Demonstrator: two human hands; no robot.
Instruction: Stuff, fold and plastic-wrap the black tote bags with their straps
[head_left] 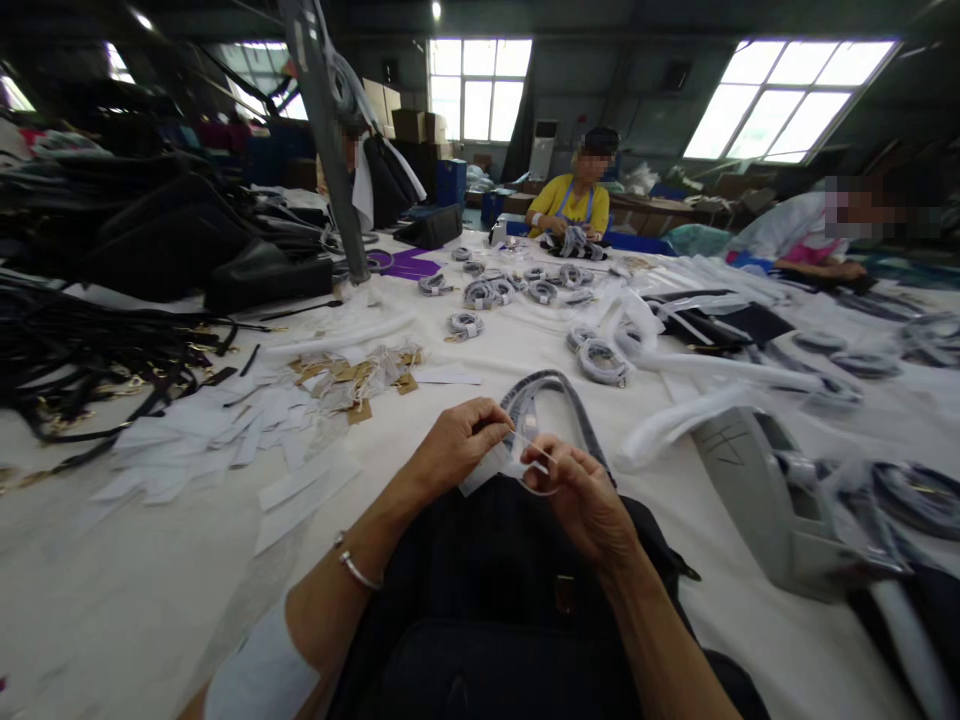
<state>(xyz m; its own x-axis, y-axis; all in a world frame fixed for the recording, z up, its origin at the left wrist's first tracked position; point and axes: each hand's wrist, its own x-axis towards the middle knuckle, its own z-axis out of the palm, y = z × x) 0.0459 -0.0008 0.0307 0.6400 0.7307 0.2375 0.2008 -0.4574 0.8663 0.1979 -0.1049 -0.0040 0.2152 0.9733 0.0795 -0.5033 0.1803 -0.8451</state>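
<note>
A thin white string is stretched between my two hands. My left hand pinches one end, thumb against fingers. On the other side my right hand has its fingers closed on the string, which loops down below them. Just under my left hand a small white tag shows. Behind the hands rises the wrapped grey handle of a black bag, which lies in front of me beneath both forearms.
White paper strips and brown tags with strings lie to the left, near black straps. Wrapped strap coils are spread ahead. A grey device stands at right. Across the table sits a person in yellow.
</note>
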